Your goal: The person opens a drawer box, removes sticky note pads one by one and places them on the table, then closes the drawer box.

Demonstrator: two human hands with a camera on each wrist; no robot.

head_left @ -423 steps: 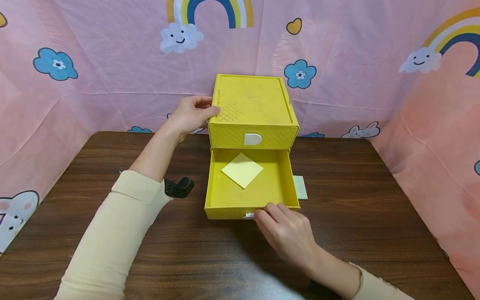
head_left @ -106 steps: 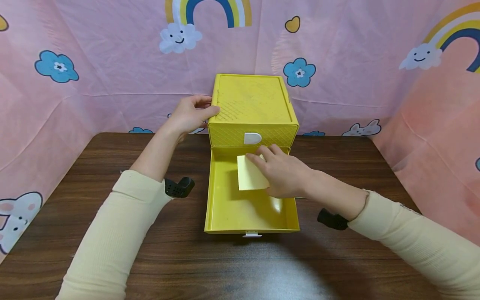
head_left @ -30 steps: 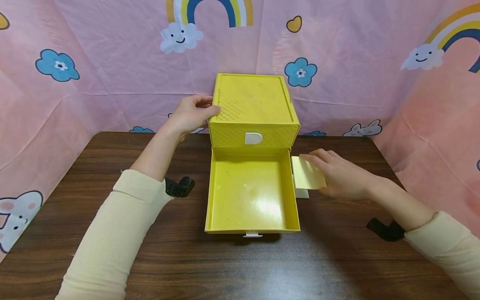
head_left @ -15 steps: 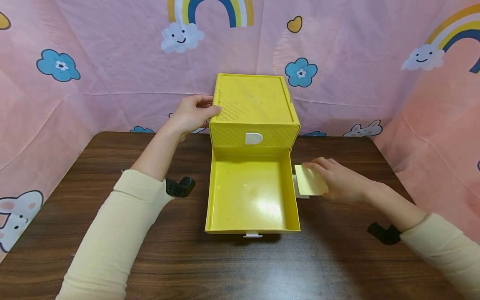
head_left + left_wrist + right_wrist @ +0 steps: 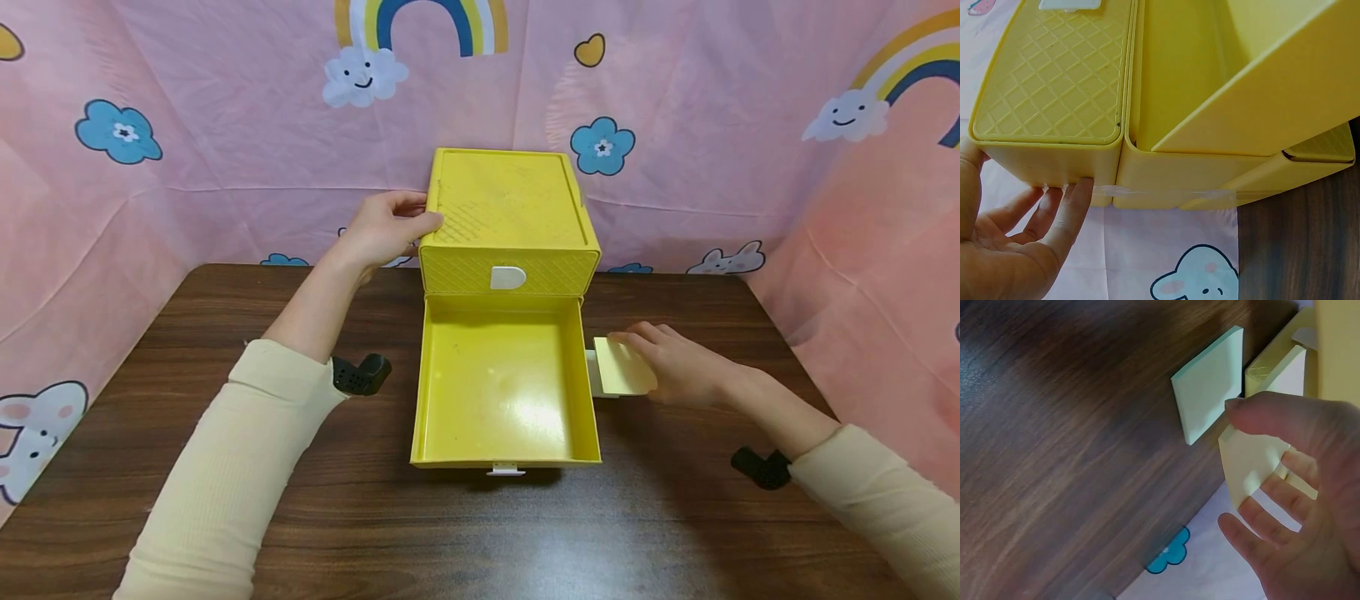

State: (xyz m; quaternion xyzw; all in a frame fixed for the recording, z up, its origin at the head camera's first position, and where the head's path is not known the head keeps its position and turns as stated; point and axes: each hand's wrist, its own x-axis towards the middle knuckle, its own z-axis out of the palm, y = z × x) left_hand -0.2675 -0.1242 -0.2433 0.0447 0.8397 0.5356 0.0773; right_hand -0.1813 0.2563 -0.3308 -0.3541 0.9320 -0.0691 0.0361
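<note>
A yellow plastic drawer cabinet [image 5: 510, 200] stands at the back middle of the table, its top drawer closed. Below that, a drawer [image 5: 502, 375] is pulled out, with nothing in it. My left hand [image 5: 381, 229] grips the cabinet's top left edge, thumb on top; in the left wrist view its fingertips [image 5: 1080, 187] press the side wall. Between thumb and fingers my right hand [image 5: 686, 367] pinches a pale yellow sticky note pad [image 5: 626, 368], right of the drawer. Under and beside it lies a pale green sticky note pad [image 5: 1210, 387] on the table, partly covered in the head view.
The dark wood table [image 5: 337, 500] runs around the cabinet. Pink patterned cloth [image 5: 262, 108] hangs behind and at both sides. A white tab handle [image 5: 506, 470] sticks out at the drawer's front. In the left wrist view a lower closed drawer [image 5: 1325, 144] shows beneath.
The drawer came out further, and my right hand moved from its handle to the yellow pad, lifted that out to the right and lowered it toward the green pad. My left hand stayed put.
</note>
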